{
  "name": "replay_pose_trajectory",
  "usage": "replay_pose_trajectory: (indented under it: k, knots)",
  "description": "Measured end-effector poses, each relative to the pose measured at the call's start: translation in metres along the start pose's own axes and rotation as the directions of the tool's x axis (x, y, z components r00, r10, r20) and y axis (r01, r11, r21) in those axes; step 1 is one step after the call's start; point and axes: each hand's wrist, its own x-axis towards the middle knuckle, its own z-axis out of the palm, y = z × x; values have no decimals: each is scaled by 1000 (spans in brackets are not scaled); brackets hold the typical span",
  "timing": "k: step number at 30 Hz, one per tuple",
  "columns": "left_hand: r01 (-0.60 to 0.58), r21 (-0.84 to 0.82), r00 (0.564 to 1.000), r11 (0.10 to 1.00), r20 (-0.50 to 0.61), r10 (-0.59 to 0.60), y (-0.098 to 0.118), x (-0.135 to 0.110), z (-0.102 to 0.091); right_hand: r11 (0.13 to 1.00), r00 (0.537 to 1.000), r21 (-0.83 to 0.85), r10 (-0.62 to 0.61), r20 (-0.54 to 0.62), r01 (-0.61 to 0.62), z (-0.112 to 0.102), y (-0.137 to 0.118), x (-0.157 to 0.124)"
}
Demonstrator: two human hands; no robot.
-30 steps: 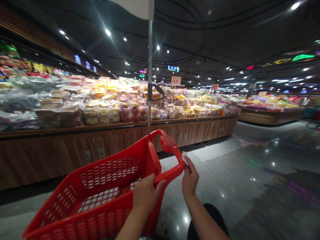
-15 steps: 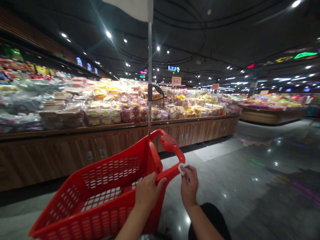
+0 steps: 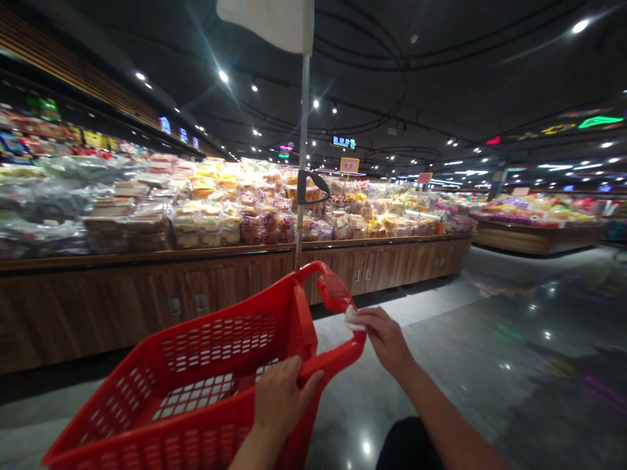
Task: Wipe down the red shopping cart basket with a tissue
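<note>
**Q:** What does this head-camera view show at the hands?

**A:** The left hand (image 3: pixel 285 403) grips the near rim of a red perforated plastic shopping basket (image 3: pixel 220 346), its fingers closed over the edge. The right hand (image 3: pixel 386 339) is raised at the basket's far corner, its fingertips pinched together on a small white paper-like tissue (image 3: pixel 349 317).

**Q:** Where does the tissue lie relative to the basket?

**A:** It sits at the outer end of the red moulded plastic handle (image 3: pixel 334 292). It is touching or just beside the handle; the view cannot settle which.

**Q:** What makes this hold sound?

**A:** In this judgement, the firm left grip steadies the basket, leaving the right hand free for fine work. A fingertip pinch gives close control of the thin tissue and keeps it from slipping.

**Q:** What stands around them?

**A:** A thin metal pole (image 3: pixel 304 163) rises from the basket, bearing a white flag (image 3: pixel 264 23) and a black curved clip (image 3: pixel 311 186). Beyond it, a long wood-panelled display counter (image 3: pixel 147 300) holds clear-wrapped baked goods (image 3: pixel 206 222), with polished grey stone flooring (image 3: pixel 441 365) alongside.
</note>
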Motion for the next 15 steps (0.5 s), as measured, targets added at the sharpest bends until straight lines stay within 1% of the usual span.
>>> replay_pose_trajectory:
  k: [1, 3, 5, 7, 10, 13, 15]
  knots:
    - [-20, -5, 1000, 1000, -18, 20, -5, -4, 1, 998, 994, -27, -58, 92, 61, -5, 4, 7]
    - [-66, -20, 996, 998, -65, 65, -14, -10, 0, 981, 954, -67, -162, 253, 184, -10, 12, 22]
    - [-110, -38, 989, 993, -101, 106, -22, -16, -3, 960, 919, -94, -222, 326, 266, -10, 20, 35]
    - [-141, -61, 984, 988, -118, 134, -30, -19, -8, 941, 911, -137, -252, 325, 309, -5, 28, 45]
    - [-153, -96, 982, 984, -128, 140, -42, -22, -15, 922, 921, -184, -288, 262, 340, 4, 35, 50]
    - [-132, -122, 983, 984, -144, 114, -51, -24, -24, 940, 942, -146, -279, 188, 308, 15, 33, 43]
    - [-122, -132, 983, 984, -151, 102, -47, -24, -34, 959, 962, -116, -243, 125, 258, 20, 29, 36]
